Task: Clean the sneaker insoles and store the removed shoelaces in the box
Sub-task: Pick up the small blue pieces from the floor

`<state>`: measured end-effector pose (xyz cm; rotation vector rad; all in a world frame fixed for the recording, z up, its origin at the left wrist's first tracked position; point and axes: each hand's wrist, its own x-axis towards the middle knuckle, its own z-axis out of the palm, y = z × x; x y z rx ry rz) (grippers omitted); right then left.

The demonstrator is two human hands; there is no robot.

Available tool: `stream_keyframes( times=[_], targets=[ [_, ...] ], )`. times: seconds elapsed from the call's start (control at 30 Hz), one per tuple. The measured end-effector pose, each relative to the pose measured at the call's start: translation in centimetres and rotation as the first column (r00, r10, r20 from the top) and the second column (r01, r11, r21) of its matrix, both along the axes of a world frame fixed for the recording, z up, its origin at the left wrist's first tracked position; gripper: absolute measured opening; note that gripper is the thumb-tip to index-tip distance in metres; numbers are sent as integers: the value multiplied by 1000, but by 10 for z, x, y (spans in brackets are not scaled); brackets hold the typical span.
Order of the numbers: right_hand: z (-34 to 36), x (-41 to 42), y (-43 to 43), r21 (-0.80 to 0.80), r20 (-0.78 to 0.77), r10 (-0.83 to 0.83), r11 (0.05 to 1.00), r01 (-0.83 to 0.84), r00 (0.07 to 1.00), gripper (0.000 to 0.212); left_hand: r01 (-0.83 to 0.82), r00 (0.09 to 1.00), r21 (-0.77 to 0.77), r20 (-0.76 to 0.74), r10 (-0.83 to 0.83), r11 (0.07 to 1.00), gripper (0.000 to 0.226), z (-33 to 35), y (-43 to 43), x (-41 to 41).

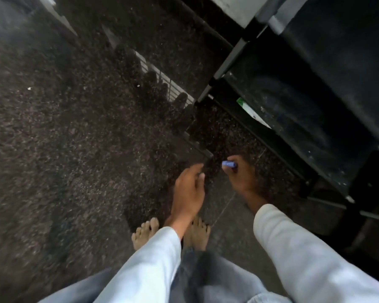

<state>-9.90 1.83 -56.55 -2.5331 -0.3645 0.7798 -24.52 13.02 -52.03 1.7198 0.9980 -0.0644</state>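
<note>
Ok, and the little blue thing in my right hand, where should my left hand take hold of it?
Probably by its pale rounded end: the blue thing pokes out of the right hand toward the left hand, which is open. Come in from that side and pinch the free end with the fingers.

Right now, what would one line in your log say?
left hand: open, empty | right hand: holds small purple thing, unclear what | stance: barefoot on dark floor | right side: dark shelf

Speckled dark floor (64, 127), black metal rack (304, 119)
</note>
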Motion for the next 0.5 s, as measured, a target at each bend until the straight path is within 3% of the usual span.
stream_keyframes(
  times=[0.1, 0.2, 0.3, 0.5],
  targets=[
    [73, -34, -5, 102, -72, -36, 994, 43, 997, 22, -347, 938, -329, -108, 330, 878, 28, 51, -6, 2],
    [157, -61, -13, 229, -158, -86, 966, 122, 984, 21, -501, 856, -506, -169, 489, 702, 31, 117, -9, -5],
    [239, -78, -20, 271, -170, -62, 957, 107, 983, 20, -486, 865, -540, -185, 467, 687, 30, 194, -12, -8],
    [376, -90, -45, 373, -181, -174, 898, 231, 968, 19, -347, 932, -589, -126, 341, 730, 19, 324, -36, 2]
  ],
)
